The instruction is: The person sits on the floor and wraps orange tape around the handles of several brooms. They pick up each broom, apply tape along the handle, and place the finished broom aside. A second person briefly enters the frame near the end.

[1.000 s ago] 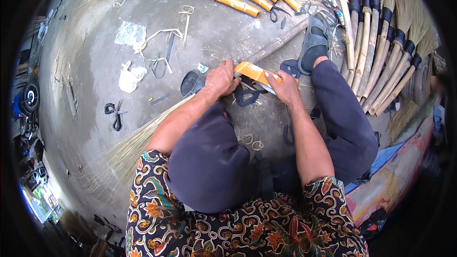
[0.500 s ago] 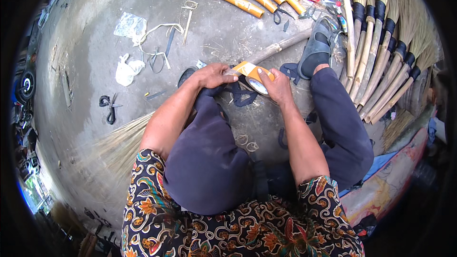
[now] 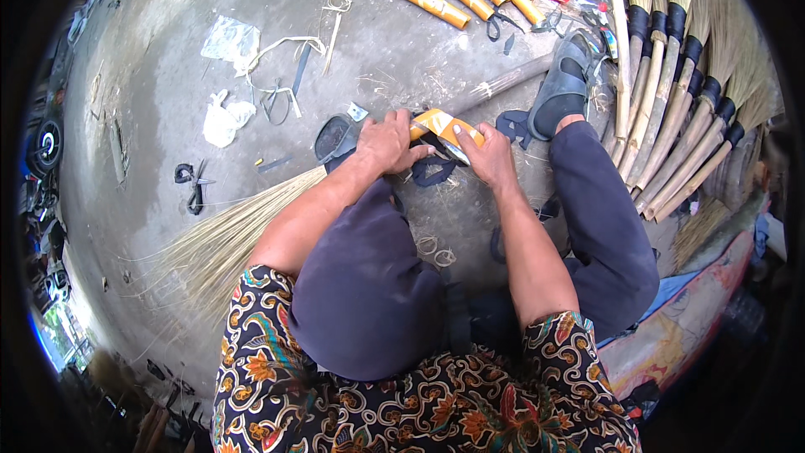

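Together both hands — left [image 3: 386, 143], right [image 3: 489, 159] — clasp the yellow-wrapped broom handle [image 3: 443, 126] between them.

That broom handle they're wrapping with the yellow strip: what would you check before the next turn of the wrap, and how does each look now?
1. Left hand grips the broom handle: ok.
2. Right hand holds the yellow strip against the handle: ok.
3. Strip lying flat, without creases: cannot tell, fingers hide part of it.
4. Broom bristles lie free on the concrete floor, not pinned under the knee: ok.
5. Scissors within reach: not ok, they lie well off to the left.
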`<state>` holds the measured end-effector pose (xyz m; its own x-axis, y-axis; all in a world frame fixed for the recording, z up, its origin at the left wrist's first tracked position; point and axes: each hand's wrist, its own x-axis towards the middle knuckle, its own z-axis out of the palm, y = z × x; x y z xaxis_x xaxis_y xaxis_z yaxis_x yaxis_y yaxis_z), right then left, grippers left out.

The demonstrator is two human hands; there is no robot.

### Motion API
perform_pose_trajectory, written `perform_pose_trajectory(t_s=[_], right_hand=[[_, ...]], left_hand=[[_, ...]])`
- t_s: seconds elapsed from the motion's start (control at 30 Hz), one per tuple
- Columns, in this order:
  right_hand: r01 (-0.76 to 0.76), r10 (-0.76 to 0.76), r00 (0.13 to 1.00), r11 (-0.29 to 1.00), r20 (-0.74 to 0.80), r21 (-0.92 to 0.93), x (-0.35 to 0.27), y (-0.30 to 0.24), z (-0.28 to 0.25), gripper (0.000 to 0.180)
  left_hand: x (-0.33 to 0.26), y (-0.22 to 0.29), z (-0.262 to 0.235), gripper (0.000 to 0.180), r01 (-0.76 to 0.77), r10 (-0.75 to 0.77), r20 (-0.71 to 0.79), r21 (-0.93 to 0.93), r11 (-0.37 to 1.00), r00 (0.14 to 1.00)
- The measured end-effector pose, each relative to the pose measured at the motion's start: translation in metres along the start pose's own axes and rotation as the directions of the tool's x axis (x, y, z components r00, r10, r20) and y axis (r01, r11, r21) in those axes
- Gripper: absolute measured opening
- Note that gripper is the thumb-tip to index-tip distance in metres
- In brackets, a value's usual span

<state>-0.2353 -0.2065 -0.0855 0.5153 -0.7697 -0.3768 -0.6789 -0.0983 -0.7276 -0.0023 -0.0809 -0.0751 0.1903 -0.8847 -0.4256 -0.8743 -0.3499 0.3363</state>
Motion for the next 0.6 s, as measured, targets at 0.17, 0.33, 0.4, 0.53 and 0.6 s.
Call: perform_pose_trajectory(t_s=[0.17,0.33,0.4,0.53,0.6], right_hand=[[-0.089,0.089,0.996,0.996,0.005,-0.032,-0.004,-0.001,-0.001,0.061],[-0.021,0.021,1.000,0.999,-0.003,0.034,-0.006,0.001,-0.004,0.061],[-0.002,0.003,1.000,0.999,-0.022,0.042,-0.006,0.002,-0.005,0.060],[-0.032,0.033,0.999,0.999,-0.023,0.043,-0.007,0.006,-0.007,0.060],[-0.038,0.039,0.999,0.999,-0.032,0.032,-0.007,0.007,-0.008,0.061]], left_hand=[[0.005,-0.001,-0.001,0.056,0.255,0.037,0.451,-0.569,0.782,0.892],[0.010,-0.003,0.002,0.057,0.088,-0.069,0.096,-0.209,0.974,0.993],[0.012,-0.004,-0.002,0.060,0.051,0.021,0.248,-0.279,0.959,0.969],[0.010,0.000,-0.009,0.061,0.393,0.011,0.556,-0.601,0.696,0.831],[0.006,0.004,-0.008,0.064,0.115,-0.014,0.253,-0.389,0.914,0.967]])
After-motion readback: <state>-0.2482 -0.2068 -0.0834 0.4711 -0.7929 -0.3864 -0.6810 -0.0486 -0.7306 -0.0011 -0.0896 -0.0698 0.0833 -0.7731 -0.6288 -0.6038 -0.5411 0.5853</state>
